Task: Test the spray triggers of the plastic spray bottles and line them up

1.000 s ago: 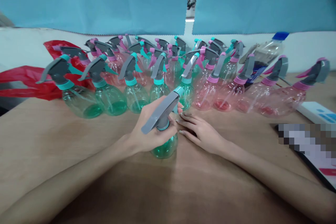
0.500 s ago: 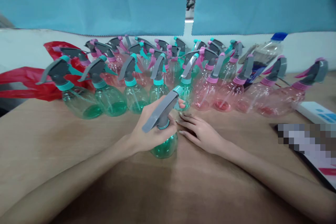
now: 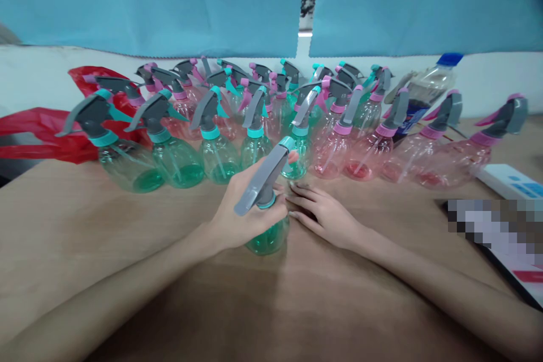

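Holding the job: left hand (image 3: 240,212), wrapped round the neck of a squat, see-through green plastic spray bottle (image 3: 267,242) with a turquoise collar. Thumb crosses the near side at the collar; fingertips show past the far side, under the nozzle. Grip looks closed and firm.

Key relation: bottle is inside the left hand, so left is nearer, no gap. Body axis roughly upright, base down at the wooden surface (image 3: 178,300); can't tell for sure that it bears on it. Long axis of the grey plastic trigger head (image 3: 263,178) runs slantwise: turquoise tip up, away and to the right, grey tail down toward the wearer and left. So the nozzle faces the bottle row, not the wearer.

Right hand (image 3: 328,218) lies low, palm down, fingers slightly spread, nothing seen in it. Underside of the palm hidden. Its fingers point left at the bottle, tips just beside the left thumb; contact between the two hands can't be told. Bottle lies left of the right hand.

Beyond: front row, five green spray bottles (image 3: 180,167) on the left, four pink spray bottles (image 3: 331,153) on the right, more packed behind. Rightmost green one stands just past the nozzle.
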Motion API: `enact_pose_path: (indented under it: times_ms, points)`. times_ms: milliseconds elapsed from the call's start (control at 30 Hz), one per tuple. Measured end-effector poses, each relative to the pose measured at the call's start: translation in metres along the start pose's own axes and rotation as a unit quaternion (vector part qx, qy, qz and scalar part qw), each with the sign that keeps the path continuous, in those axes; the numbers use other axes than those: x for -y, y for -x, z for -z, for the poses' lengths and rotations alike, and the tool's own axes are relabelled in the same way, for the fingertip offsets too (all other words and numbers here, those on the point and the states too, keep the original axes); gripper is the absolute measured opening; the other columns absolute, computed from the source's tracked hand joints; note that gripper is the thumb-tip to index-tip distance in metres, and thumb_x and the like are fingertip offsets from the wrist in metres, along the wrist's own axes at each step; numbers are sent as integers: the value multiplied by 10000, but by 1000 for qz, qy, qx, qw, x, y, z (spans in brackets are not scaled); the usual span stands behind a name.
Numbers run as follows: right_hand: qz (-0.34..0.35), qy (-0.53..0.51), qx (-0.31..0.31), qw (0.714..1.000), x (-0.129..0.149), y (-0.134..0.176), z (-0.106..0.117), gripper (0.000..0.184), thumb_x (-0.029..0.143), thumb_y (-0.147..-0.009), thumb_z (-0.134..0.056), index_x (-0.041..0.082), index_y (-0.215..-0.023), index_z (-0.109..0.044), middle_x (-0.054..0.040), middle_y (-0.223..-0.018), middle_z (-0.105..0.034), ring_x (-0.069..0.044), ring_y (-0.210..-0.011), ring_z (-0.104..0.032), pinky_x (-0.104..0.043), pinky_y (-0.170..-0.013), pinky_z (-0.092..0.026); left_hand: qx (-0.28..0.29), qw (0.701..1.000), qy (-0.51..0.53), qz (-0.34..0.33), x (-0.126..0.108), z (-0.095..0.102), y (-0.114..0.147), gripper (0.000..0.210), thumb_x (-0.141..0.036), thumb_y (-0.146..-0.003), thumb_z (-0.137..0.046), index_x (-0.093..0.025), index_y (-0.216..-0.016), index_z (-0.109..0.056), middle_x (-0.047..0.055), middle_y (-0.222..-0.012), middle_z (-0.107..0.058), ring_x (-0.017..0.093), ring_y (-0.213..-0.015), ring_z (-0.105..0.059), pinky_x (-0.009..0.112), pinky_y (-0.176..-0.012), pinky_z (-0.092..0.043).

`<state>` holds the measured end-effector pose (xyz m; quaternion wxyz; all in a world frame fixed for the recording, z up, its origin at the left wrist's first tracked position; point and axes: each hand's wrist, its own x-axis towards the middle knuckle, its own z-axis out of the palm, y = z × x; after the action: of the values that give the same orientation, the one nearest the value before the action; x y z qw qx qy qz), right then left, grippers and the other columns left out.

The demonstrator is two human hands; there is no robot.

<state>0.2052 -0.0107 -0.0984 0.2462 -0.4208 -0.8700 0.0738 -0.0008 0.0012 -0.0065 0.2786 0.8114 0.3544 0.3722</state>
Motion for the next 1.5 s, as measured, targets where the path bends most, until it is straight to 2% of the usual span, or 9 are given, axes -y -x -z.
enact_pose_path:
  times_ms: [167,567,800,1000,1267,1500]
  points:
    - [5,-2,-2,1000,0,0,0,377,339,-981,-447,160,-1274,-603,-142,-1343,-583,-273,-1308,-475,-484,-1070,-417,42,998,52,5,-4,3,-4,754,-25,-706,-550,-323,-1390,-442,26,-1259,-626,148,-783,-669,306,-777,-577]
    - [6,-3,-6,1000,1,0,1,364,333,-980,-446,164,-1254,-617,-140,-1325,-597,-274,-1298,-485,-486,-1062,-426,59,996,64,-10,-3,4,-5,725,-11,-731,-542,-266,-1398,-415,54,-1371,-554,151,-916,-677,292,-845,-563]
    - [4,-7,-6,1000,-1,0,-1,394,354,-979,-451,141,-1284,-584,-137,-1333,-592,-264,-1307,-475,-480,-1071,-417,65,995,80,-4,-6,5,-8,698,-4,-724,-538,-251,-1371,-449,69,-1334,-579,151,-862,-687,297,-810,-576]
    - [2,-11,-4,1000,-1,0,-1,397,352,-975,-460,140,-1290,-579,-139,-1328,-596,-266,-1310,-471,-478,-1073,-415,65,993,95,4,-10,4,-8,712,-9,-713,-543,-251,-1375,-447,68,-1322,-587,170,-926,-692,308,-849,-578]
    - [1,-27,-10,1000,0,0,-1,386,350,-972,-462,188,-1306,-569,-132,-1322,-601,-274,-1303,-482,-514,-1056,-426,66,994,82,25,-13,6,-8,682,-38,-726,-544,-324,-1340,-464,33,-1265,-620,158,-819,-697,324,-801,-585]
    - [5,-11,-5,1000,0,0,1,383,338,-974,-461,150,-1279,-595,-148,-1319,-598,-273,-1304,-477,-476,-1074,-414,64,996,64,11,-16,6,-8,610,-28,-694,-521,-315,-1232,-534,5,-1191,-646,146,-764,-676,302,-738,-572]
